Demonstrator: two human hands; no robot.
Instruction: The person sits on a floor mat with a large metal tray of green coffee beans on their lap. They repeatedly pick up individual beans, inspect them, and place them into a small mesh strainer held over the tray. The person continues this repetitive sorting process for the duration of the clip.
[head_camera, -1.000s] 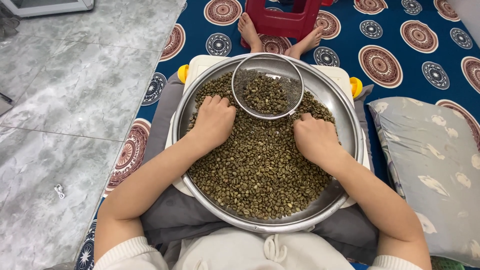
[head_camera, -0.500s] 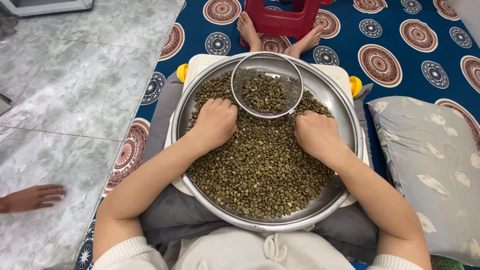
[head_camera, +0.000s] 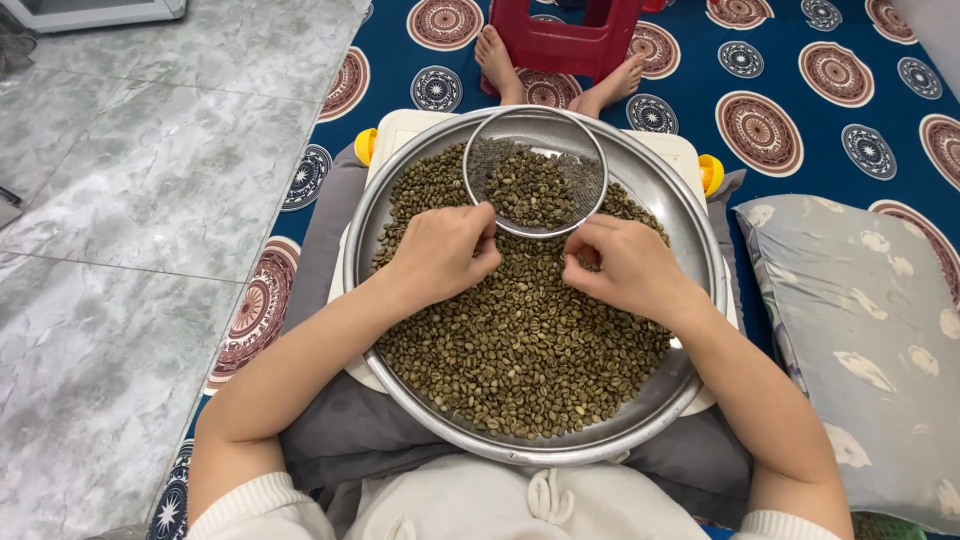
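Both my forearms come in from the lower corners, bare to the rolled cream sleeves, and angle toward each other. My left hand (head_camera: 440, 252) lies palm down, its fingers (head_camera: 487, 240) curled and bunched at the tips. My right hand (head_camera: 622, 266) faces it, near but apart, knuckles up, fingers bent inward, thumb tucked beneath. My bare feet (head_camera: 500, 62) show beyond the hands.

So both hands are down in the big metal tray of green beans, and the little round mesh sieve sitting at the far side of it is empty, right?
Not quite: the sieve is not empty; the head view shows a pile of the same beans in it. The rest holds: left hand and right hand are down in the metal tray.
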